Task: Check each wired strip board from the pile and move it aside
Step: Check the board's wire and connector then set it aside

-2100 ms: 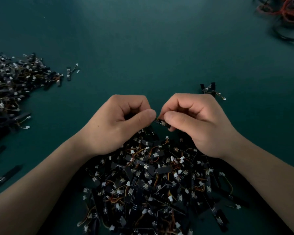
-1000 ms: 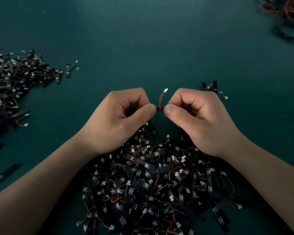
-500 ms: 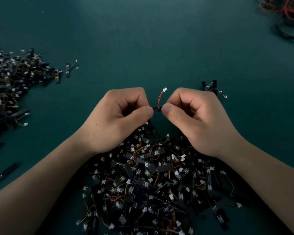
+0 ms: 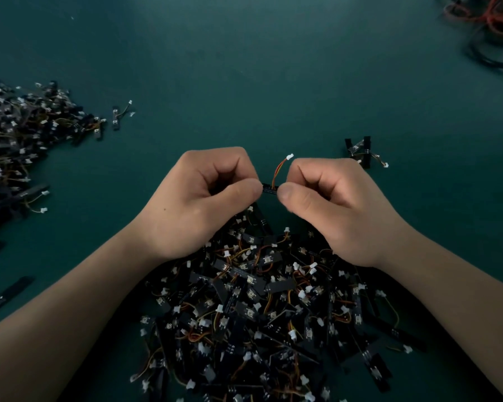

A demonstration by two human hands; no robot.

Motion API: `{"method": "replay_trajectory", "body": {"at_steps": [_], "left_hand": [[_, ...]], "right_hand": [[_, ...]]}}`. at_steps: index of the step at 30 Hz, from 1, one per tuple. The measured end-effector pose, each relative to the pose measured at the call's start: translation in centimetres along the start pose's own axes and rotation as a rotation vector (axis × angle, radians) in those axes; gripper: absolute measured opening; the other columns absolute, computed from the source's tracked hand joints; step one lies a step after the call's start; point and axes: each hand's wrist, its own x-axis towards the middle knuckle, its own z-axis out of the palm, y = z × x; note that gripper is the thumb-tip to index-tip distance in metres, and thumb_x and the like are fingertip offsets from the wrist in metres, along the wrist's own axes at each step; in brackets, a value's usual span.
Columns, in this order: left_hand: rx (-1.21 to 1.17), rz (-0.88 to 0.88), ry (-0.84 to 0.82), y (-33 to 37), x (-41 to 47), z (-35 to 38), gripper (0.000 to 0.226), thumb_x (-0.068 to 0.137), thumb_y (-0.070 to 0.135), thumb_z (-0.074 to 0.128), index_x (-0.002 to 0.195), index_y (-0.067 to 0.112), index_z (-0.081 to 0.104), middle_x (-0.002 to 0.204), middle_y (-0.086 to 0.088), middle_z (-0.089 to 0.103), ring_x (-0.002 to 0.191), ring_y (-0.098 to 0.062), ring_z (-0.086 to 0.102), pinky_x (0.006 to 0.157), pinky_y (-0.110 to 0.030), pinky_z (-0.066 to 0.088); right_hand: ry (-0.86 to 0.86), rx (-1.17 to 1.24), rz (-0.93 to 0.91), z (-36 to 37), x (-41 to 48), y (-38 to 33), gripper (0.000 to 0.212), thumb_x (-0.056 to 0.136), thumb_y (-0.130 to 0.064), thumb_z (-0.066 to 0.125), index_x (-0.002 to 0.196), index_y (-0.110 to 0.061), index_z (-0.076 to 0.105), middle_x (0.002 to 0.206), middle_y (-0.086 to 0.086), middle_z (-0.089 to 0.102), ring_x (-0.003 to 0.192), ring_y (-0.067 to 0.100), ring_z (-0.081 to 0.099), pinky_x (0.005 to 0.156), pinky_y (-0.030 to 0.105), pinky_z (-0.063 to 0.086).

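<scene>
both hands, left hand [image 4: 199, 200] and right hand [image 4: 336, 206], pinch one strip board [image 4: 270, 189] above the near pile [image 4: 259, 309]; second pile [image 4: 21, 140] left, cables [image 4: 488, 27] far right, board ends hidden by fingers.

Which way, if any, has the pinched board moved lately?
Yes: the strip board moved up the view, away from the pile, nearer level with the stray boards.
</scene>
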Motion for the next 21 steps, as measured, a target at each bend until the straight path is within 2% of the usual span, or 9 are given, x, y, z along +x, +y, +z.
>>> {"method": "replay_trajectory", "body": {"at_steps": [3, 5, 7, 9, 12, 14, 17, 19, 21], "left_hand": [[0.010, 0.015, 0.008, -0.2, 0.1, -0.1, 0.016, 0.094, 0.018, 0.060, 0.084, 0.015, 0.071, 0.067, -0.014, 0.058, 0.060, -0.033, 0.049, 0.054, -0.038, 0.039], [0.042, -0.012, 0.029, -0.5, 0.1, -0.3, 0.031, 0.085, 0.002, 0.053, 0.090, 0.024, 0.075, 0.078, -0.011, 0.065, 0.072, -0.040, 0.053, 0.062, -0.044, 0.042], [0.107, -0.018, 0.014, -0.3, 0.1, -0.4, 0.045, 0.071, -0.003, 0.048, 0.093, 0.028, 0.073, 0.088, -0.005, 0.066, 0.079, -0.035, 0.055, 0.069, -0.041, 0.045], [0.245, 0.007, -0.048, -0.1, 0.0, -0.3, 0.048, 0.066, -0.001, 0.049, 0.094, 0.030, 0.072, 0.105, 0.005, 0.067, 0.099, -0.024, 0.058, 0.085, -0.033, 0.045], [0.484, 0.026, -0.153, 0.3, -0.2, 0.1, 0.044, 0.070, 0.010, 0.051, 0.099, 0.036, 0.073, 0.120, 0.023, 0.058, 0.125, -0.007, 0.044, 0.105, -0.025, 0.029], [0.601, 0.034, -0.196, 0.4, -0.2, 0.5, 0.039, 0.074, 0.016, 0.050, 0.099, 0.038, 0.071, 0.124, 0.026, 0.052, 0.128, -0.003, 0.036, 0.107, -0.026, 0.021], [0.617, 0.032, -0.204, 0.4, -0.2, 0.6, 0.026, 0.080, 0.018, 0.054, 0.091, 0.037, 0.068, 0.125, 0.024, 0.052, 0.127, -0.003, 0.036, 0.107, -0.023, 0.020], [0.596, 0.032, -0.191, 0.4, -0.2, 0.6, 0.018, 0.084, 0.020, 0.058, 0.085, 0.035, 0.067, 0.125, 0.024, 0.053, 0.125, -0.004, 0.038, 0.107, -0.024, 0.023], [0.559, 0.032, -0.173, 0.5, -0.1, 0.5, 0.015, 0.088, 0.021, 0.059, 0.084, 0.035, 0.067, 0.121, 0.023, 0.056, 0.122, -0.005, 0.042, 0.106, -0.024, 0.026]], "right_hand": [[0.010, 0.068, -0.051, 0.1, 0.0, 0.0, 0.045, 0.097, -0.028, 0.054, 0.058, -0.015, 0.035, 0.052, 0.000, 0.030, 0.049, 0.013, 0.027, 0.048, 0.031, 0.024], [0.128, 0.155, -0.092, 0.2, 0.0, 0.1, 0.043, 0.097, -0.021, 0.050, 0.059, -0.010, 0.034, 0.053, 0.004, 0.030, 0.049, 0.016, 0.027, 0.049, 0.029, 0.024], [0.268, 0.234, -0.106, 0.1, 0.0, 0.3, 0.041, 0.101, -0.016, 0.047, 0.062, -0.008, 0.037, 0.056, 0.007, 0.032, 0.048, 0.021, 0.028, 0.047, 0.028, 0.024], [0.356, 0.255, -0.107, 0.1, 0.2, 0.5, 0.039, 0.108, -0.015, 0.044, 0.069, -0.011, 0.046, 0.057, 0.008, 0.036, 0.047, 0.021, 0.030, 0.045, 0.026, 0.026], [0.401, 0.232, -0.131, 0.1, 0.3, 0.7, 0.026, 0.111, -0.013, 0.040, 0.093, -0.016, 0.058, 0.059, -0.002, 0.047, 0.048, 0.012, 0.038, 0.047, 0.021, 0.032], [0.417, 0.218, -0.142, 0.1, 0.3, 0.8, 0.022, 0.111, -0.011, 0.039, 0.106, -0.012, 0.060, 0.061, -0.006, 0.052, 0.049, 0.009, 0.043, 0.048, 0.020, 0.034], [0.410, 0.190, -0.134, 0.0, 0.1, 0.9, 0.026, 0.113, -0.014, 0.041, 0.120, -0.009, 0.066, 0.061, -0.004, 0.059, 0.051, 0.010, 0.049, 0.050, 0.017, 0.038], [0.392, 0.163, -0.124, -0.1, 0.0, 0.8, 0.028, 0.112, -0.019, 0.043, 0.119, -0.015, 0.070, 0.060, -0.002, 0.061, 0.050, 0.010, 0.051, 0.051, 0.015, 0.038], [0.360, 0.131, -0.114, 0.0, 0.0, 0.7, 0.028, 0.111, -0.022, 0.046, 0.109, -0.020, 0.074, 0.058, -0.002, 0.061, 0.047, 0.010, 0.050, 0.050, 0.016, 0.038]]}}
